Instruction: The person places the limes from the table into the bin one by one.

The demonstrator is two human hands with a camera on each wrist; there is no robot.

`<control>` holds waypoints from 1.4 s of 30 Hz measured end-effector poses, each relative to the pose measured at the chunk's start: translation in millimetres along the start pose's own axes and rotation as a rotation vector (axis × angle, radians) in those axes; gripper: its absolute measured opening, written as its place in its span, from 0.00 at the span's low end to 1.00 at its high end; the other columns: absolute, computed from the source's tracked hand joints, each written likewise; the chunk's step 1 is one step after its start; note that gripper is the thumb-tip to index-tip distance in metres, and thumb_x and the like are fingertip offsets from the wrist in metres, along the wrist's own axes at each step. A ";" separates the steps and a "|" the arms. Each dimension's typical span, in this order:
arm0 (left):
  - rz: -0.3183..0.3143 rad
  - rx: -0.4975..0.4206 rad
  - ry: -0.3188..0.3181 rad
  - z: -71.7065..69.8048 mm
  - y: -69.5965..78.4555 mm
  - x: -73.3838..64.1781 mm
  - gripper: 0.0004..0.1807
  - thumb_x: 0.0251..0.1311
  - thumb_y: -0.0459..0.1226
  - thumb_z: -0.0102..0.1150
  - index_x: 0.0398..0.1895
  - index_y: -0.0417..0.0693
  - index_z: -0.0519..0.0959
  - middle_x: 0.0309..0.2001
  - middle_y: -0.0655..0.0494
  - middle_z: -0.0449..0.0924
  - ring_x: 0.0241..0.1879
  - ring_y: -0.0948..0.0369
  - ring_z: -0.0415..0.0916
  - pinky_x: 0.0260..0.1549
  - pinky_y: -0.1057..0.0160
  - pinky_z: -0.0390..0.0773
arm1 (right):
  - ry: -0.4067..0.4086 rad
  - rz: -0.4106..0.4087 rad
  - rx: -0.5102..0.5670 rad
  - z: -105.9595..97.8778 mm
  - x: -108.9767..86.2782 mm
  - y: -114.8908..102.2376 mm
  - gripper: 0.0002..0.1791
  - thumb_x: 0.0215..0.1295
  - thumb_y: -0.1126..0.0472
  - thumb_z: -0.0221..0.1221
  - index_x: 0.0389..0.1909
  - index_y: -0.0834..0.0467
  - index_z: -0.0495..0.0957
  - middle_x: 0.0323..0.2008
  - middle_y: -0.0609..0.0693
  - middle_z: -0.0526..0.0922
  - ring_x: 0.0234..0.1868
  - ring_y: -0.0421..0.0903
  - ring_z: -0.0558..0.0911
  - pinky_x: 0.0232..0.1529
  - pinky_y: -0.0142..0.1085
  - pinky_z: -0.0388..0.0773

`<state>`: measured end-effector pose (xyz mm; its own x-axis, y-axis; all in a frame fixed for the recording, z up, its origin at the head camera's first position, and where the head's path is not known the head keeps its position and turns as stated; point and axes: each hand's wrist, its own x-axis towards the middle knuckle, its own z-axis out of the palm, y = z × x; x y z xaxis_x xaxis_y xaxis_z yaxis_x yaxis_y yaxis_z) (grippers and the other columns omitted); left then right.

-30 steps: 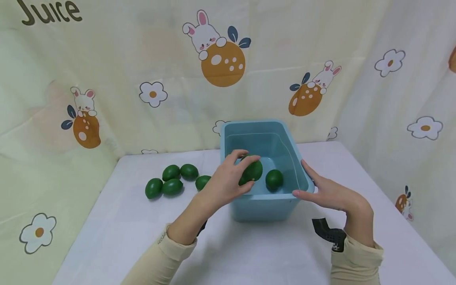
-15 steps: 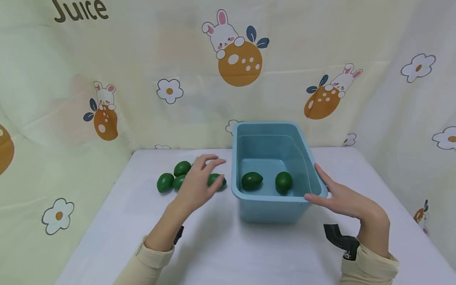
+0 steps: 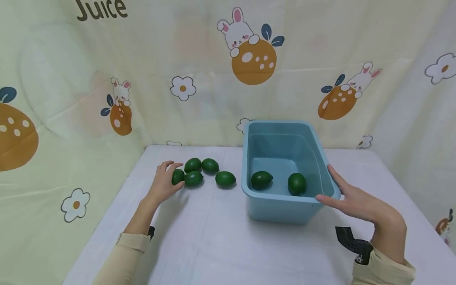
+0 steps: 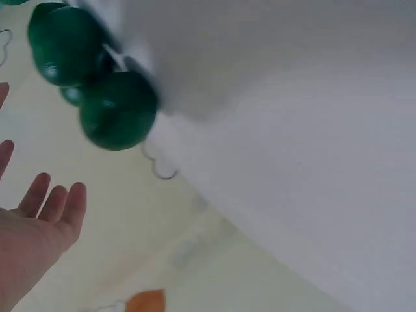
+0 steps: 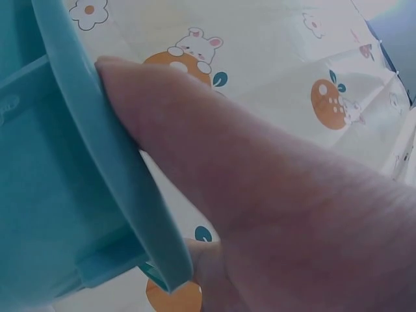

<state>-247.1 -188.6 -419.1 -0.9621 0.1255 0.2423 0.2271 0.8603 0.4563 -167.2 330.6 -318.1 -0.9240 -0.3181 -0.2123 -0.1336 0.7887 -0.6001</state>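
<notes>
Several glossy dark green limes lie in a loose cluster on the white table, left of a light blue plastic bin (image 3: 278,209). My left hand (image 3: 164,183) is at the leftmost lime (image 3: 178,176), thumb and fingers spread to either side of it. In the left wrist view, the fingers of the left hand (image 4: 42,227) look apart from the limes (image 4: 118,110). Two more limes, one on the left (image 3: 261,179) and one on the right (image 3: 297,183), sit on the bin's floor. My right hand (image 3: 360,202) rests against the bin's near right corner, thumb on the front rim, fingers along the side.
A white cloth (image 3: 213,237) covers the table. Behind it hangs a cream curtain (image 3: 206,118) printed with rabbits, fruit and flowers, which also runs along both sides. One lime (image 3: 225,179) lies between the cluster and the bin.
My left hand has let go of a lime inside the bin and moved left to the cluster. My right hand has stayed at the bin's corner. The head view has swung left.
</notes>
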 end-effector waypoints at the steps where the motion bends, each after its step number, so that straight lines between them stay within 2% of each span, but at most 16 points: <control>1: -0.014 0.006 -0.026 2.4 -4.5 0.8 0.35 0.53 0.39 0.66 0.65 0.48 0.65 0.66 0.37 0.56 0.65 0.41 0.53 0.60 0.40 0.64 | -0.001 0.005 0.002 0.8 -0.2 0.7 0.52 0.67 0.40 0.51 0.72 0.45 0.19 0.72 0.72 0.43 0.63 0.74 0.59 0.47 0.67 0.69; 6: -0.055 0.021 -0.098 10.7 -18.0 4.1 0.37 0.52 0.36 0.67 0.66 0.47 0.64 0.66 0.35 0.55 0.64 0.39 0.53 0.59 0.38 0.65 | 0.002 0.012 0.019 5.7 0.2 3.1 0.53 0.66 0.41 0.52 0.73 0.46 0.20 0.70 0.73 0.45 0.62 0.73 0.61 0.46 0.65 0.71; 9: -0.060 0.020 -0.122 13.4 -23.0 6.8 0.36 0.52 0.33 0.66 0.66 0.46 0.64 0.66 0.34 0.55 0.64 0.38 0.53 0.57 0.37 0.66 | 0.009 0.008 0.021 7.8 0.3 2.9 0.53 0.66 0.41 0.52 0.73 0.46 0.21 0.70 0.73 0.46 0.62 0.73 0.61 0.46 0.65 0.71; 15: -0.110 0.030 -0.169 17.1 -32.4 11.1 0.34 0.52 0.31 0.64 0.65 0.45 0.66 0.66 0.35 0.55 0.64 0.39 0.54 0.60 0.38 0.64 | 0.013 -0.015 0.027 9.5 -0.1 -1.3 0.52 0.66 0.41 0.52 0.73 0.45 0.22 0.72 0.71 0.45 0.63 0.72 0.62 0.47 0.65 0.71; 20: -0.116 0.031 -0.169 17.9 -36.5 14.0 0.32 0.52 0.31 0.64 0.63 0.44 0.68 0.64 0.36 0.58 0.62 0.39 0.58 0.60 0.38 0.64 | 0.020 -0.036 0.031 8.2 -0.7 -3.4 0.52 0.67 0.42 0.52 0.73 0.45 0.22 0.72 0.70 0.44 0.63 0.72 0.61 0.48 0.66 0.70; 28: -0.103 0.015 -0.146 11.5 -34.0 11.2 0.30 0.53 0.32 0.63 0.62 0.44 0.69 0.62 0.34 0.59 0.60 0.38 0.60 0.56 0.38 0.67 | 0.019 -0.029 0.027 5.0 -0.4 -4.1 0.52 0.67 0.42 0.52 0.73 0.45 0.21 0.73 0.68 0.43 0.65 0.72 0.58 0.49 0.67 0.68; 32: -0.061 0.012 -0.098 4.3 -25.1 10.7 0.30 0.51 0.30 0.63 0.61 0.43 0.70 0.61 0.33 0.61 0.58 0.36 0.62 0.52 0.38 0.69 | 0.022 -0.025 0.017 3.6 -1.3 -3.1 0.52 0.67 0.42 0.52 0.73 0.46 0.22 0.72 0.69 0.45 0.64 0.72 0.61 0.49 0.66 0.69; 35: -0.057 -0.001 -0.082 -0.5 -11.2 13.4 0.30 0.52 0.31 0.63 0.61 0.44 0.70 0.61 0.34 0.61 0.59 0.37 0.62 0.52 0.39 0.70 | 0.025 -0.019 0.008 2.4 -2.1 -1.2 0.52 0.67 0.42 0.52 0.73 0.46 0.22 0.71 0.70 0.46 0.63 0.72 0.62 0.48 0.65 0.70; 39: -0.066 -0.029 -0.097 -6.1 17.0 18.1 0.30 0.54 0.33 0.63 0.62 0.45 0.69 0.63 0.35 0.60 0.61 0.38 0.60 0.54 0.39 0.69 | 0.025 -0.008 0.007 1.1 -2.8 1.1 0.52 0.67 0.42 0.52 0.73 0.46 0.22 0.71 0.70 0.46 0.63 0.72 0.62 0.48 0.65 0.70; 42: -0.031 -0.040 -0.103 -10.3 43.2 20.5 0.30 0.54 0.33 0.63 0.62 0.47 0.69 0.64 0.37 0.60 0.62 0.39 0.60 0.55 0.39 0.69 | 0.024 0.001 0.014 1.2 -3.4 2.2 0.52 0.66 0.41 0.51 0.73 0.47 0.22 0.71 0.71 0.46 0.62 0.72 0.62 0.47 0.65 0.70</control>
<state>-255.4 -153.9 -385.6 -0.9787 0.1511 0.1389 0.2008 0.8443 0.4967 -163.9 332.8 -319.6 -0.9325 -0.3045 -0.1944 -0.1277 0.7812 -0.6111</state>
